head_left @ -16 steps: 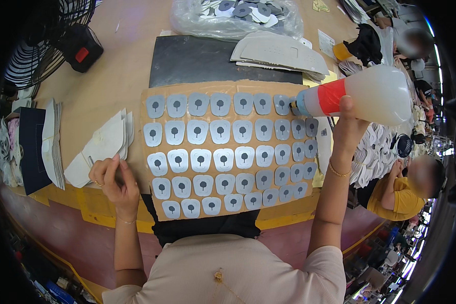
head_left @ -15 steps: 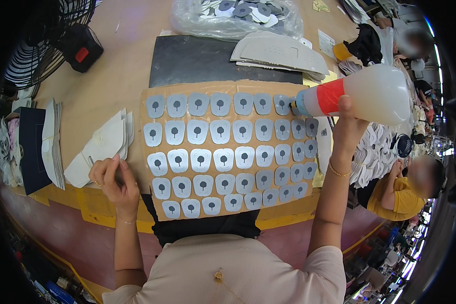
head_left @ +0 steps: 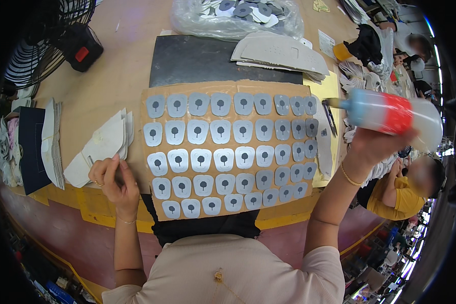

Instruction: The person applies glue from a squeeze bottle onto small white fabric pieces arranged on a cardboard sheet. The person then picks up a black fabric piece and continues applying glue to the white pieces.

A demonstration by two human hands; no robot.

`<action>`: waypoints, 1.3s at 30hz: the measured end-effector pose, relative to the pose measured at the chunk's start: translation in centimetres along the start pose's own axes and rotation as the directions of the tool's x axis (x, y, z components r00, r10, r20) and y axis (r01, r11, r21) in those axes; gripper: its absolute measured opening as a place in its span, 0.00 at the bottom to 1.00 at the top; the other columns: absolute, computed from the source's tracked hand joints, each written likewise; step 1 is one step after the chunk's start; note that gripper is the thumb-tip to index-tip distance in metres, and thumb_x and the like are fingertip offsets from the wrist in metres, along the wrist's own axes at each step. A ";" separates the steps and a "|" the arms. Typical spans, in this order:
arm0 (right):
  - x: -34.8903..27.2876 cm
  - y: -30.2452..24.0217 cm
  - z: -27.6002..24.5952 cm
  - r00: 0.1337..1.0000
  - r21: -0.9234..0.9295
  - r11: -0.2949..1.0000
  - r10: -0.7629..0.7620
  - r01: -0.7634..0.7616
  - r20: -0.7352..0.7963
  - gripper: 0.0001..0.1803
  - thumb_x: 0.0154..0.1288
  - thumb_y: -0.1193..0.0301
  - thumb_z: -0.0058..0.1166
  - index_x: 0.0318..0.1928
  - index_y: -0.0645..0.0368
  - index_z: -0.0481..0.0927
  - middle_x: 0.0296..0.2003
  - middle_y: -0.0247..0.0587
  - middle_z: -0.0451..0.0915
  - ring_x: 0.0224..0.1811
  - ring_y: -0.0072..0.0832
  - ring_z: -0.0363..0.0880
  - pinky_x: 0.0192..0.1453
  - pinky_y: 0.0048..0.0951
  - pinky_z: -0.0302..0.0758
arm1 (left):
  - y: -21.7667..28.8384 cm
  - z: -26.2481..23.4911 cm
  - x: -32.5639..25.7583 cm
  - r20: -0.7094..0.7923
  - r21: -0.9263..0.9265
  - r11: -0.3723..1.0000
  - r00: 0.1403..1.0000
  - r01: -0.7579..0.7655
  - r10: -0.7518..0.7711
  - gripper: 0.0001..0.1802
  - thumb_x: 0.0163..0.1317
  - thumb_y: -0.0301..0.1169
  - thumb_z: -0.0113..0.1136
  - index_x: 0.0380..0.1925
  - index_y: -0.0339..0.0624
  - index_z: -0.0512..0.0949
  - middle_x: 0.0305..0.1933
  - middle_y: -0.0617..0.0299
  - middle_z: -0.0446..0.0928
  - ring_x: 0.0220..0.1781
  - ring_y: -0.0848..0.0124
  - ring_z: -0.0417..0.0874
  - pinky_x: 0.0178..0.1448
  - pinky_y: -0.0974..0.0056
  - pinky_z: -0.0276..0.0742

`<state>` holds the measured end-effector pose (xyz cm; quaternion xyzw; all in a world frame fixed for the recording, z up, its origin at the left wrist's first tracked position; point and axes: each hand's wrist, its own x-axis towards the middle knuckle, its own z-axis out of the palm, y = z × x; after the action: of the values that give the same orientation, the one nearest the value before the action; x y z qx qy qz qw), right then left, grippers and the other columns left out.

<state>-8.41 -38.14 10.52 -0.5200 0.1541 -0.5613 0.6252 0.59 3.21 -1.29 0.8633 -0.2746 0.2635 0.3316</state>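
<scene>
My right hand (head_left: 377, 146) grips a translucent squeeze bottle (head_left: 423, 119) with a red band and a bluish neck. The bottle lies almost level, its narrow dark nozzle pointing left, beyond the right edge of a brown board (head_left: 197, 138). Rows of small grey rounded patches (head_left: 220, 130), each with a dark tree-like mark, cover that board. Some patches at the upper right carry small shiny spots. At the left, my left hand (head_left: 117, 185) is curled with thumb and fingertips close together; nothing shows in it. It is beside a stack of off-white cut pieces (head_left: 104, 139).
Behind the board lie a black mat (head_left: 187, 61), curved light panels (head_left: 281, 53) and a clear plastic bag (head_left: 182, 17) of loose patches. A black fan (head_left: 66, 40) stands at the far left. A pen (head_left: 331, 120) lies right of the board. A person in yellow (head_left: 397, 200) sits at the right.
My right hand has moved right with the bottle, taking the nozzle off the upper-right patches. Patches the bottle covered now show. My left hand has stayed where it was.
</scene>
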 end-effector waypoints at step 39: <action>-1.5 3.8 2.0 0.929 -0.395 0.906 0.007 0.151 0.371 0.24 0.54 0.59 0.66 0.43 0.64 0.75 0.37 0.35 0.76 0.37 0.23 0.74 0.43 0.25 0.74 | 0.2 0.2 0.4 -0.011 -0.005 1.000 1.000 -0.023 0.023 0.23 0.51 0.12 0.58 0.47 0.43 0.73 0.39 0.63 0.69 0.44 0.64 0.64 0.49 0.63 0.60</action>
<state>-5.24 -36.51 7.62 -0.7415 0.1324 -0.4324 0.4956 0.78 2.82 -1.13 0.8578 -0.2833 0.2713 0.3321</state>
